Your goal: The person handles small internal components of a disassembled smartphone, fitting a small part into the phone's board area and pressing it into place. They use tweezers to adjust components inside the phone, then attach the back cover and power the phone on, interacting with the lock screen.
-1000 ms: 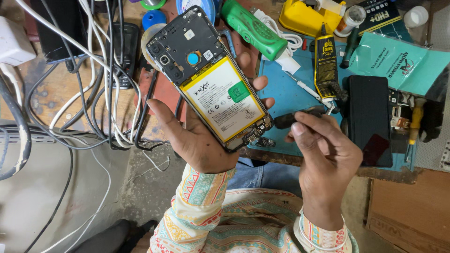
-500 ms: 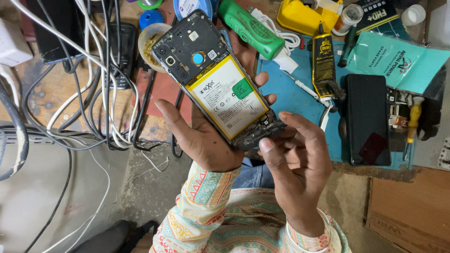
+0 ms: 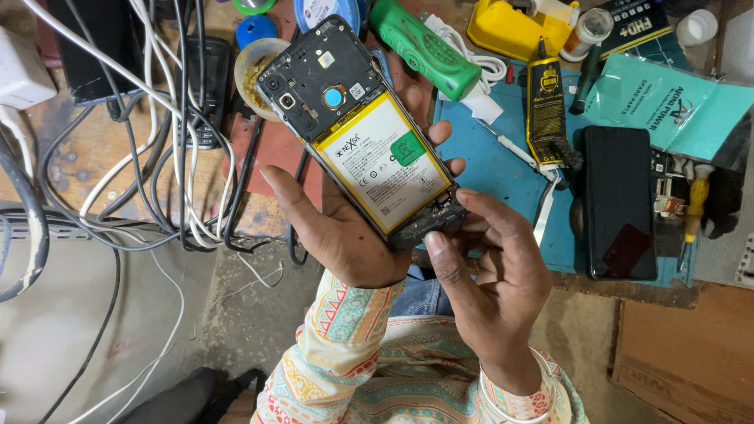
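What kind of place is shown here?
Probably a phone repair bench: the left hand holds an opened black smartphone with exposed yellow-edged battery, beside a black glue tube and tangled white and black cables.

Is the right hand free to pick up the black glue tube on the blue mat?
Probably yes. The right hand only touches the bottom end of the opened phone, which the left hand holds. The glue tube lies uncovered on the blue mat, just beyond it.
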Demonstrator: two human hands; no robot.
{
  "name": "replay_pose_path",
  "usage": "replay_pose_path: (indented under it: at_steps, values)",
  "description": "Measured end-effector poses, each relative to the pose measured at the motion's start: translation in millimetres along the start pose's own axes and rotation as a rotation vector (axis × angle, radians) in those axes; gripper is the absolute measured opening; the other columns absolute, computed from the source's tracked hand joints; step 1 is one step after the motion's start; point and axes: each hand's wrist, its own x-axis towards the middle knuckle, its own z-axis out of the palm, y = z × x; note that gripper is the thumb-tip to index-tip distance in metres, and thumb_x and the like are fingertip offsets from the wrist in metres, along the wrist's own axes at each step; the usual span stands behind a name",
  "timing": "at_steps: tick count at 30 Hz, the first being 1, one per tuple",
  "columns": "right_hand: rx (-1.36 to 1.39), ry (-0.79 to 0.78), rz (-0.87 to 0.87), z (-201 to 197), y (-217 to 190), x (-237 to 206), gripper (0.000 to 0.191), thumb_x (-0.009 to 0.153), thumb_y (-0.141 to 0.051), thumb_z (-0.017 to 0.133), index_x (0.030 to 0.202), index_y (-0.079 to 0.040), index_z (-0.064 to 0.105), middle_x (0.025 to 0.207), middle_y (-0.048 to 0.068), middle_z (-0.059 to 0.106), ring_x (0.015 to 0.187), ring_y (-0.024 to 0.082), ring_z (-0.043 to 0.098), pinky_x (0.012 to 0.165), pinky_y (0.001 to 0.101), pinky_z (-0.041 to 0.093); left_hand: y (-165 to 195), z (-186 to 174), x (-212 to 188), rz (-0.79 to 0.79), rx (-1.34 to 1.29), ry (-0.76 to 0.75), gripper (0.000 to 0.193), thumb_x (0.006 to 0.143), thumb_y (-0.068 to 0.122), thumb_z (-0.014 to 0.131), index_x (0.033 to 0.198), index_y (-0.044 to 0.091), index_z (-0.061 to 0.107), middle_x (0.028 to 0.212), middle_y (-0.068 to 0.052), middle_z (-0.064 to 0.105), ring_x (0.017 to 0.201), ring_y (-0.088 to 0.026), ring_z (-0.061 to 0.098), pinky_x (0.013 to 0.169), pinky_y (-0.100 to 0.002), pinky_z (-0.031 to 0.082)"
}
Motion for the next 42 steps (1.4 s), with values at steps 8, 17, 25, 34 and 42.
replay_pose_path:
  at_steps: [8,17,25,34,42]
  values:
    - [-0.352,0.094,-0.065,11.9,-5.4,6.1,0.055,0.087,-0.008,0.088,0.135,-0.005,0.061,0.118,0.005,0.050,0.082,0.004,0.053,0.065,0.0171,0.050,0.0,-7.9,-1.1,-0.010,-0.011,-0.012,0.110,0.095,0.088,0.028,0.166,0.004,0.029,0.163,-0.024,0.039,0.135,-0.047,0.055,0.105,-0.062,0.050]
    - [0.243,0.075,0.320,16.2,-4.6,9.8,0.053,0.086,-0.010,0.078,0.133,-0.004,0.056,0.112,0.008,0.068,0.095,0.007,0.068,0.083,0.0226,0.058,-3.1,0.4,-4.7,0.070,0.143,0.080,0.092,0.107,0.074,0.030,0.160,-0.001,0.038,0.155,-0.025,0.047,0.134,-0.042,0.056,0.113,-0.059,0.047]
    - [0.408,0.153,0.366,-1.3,4.6,3.0,0.028,0.091,-0.003,0.079,0.115,0.006,0.067,0.101,0.011,0.075,0.083,0.014,0.071,0.072,0.0278,0.060,19.7,-12.5,-17.0,-0.079,0.700,-0.038,0.067,0.105,0.025,0.064,0.159,0.002,0.032,0.151,-0.019,0.054,0.140,-0.032,0.056,0.119,-0.050,0.047]
    - [0.414,0.153,0.445,-5.4,6.0,4.2,0.026,0.095,-0.012,0.074,0.113,0.007,0.069,0.097,0.014,0.076,0.078,0.019,0.074,0.071,0.0332,0.062,47.3,-34.6,-23.7,-0.449,0.746,-0.068,0.054,0.091,-0.007,0.074,0.140,-0.005,0.050,0.130,-0.019,0.068,0.114,-0.027,0.071,0.092,-0.039,0.063]
    - [0.285,0.126,0.376,-26.9,13.4,7.1,0.026,0.099,-0.013,0.073,0.112,0.009,0.073,0.097,0.016,0.076,0.082,0.020,0.071,0.075,0.0346,0.060,50.8,-32.6,-23.0,-0.465,0.766,-0.077,0.056,0.090,-0.009,0.073,0.141,-0.005,0.049,0.133,-0.018,0.066,0.120,-0.026,0.068,0.096,-0.038,0.061]
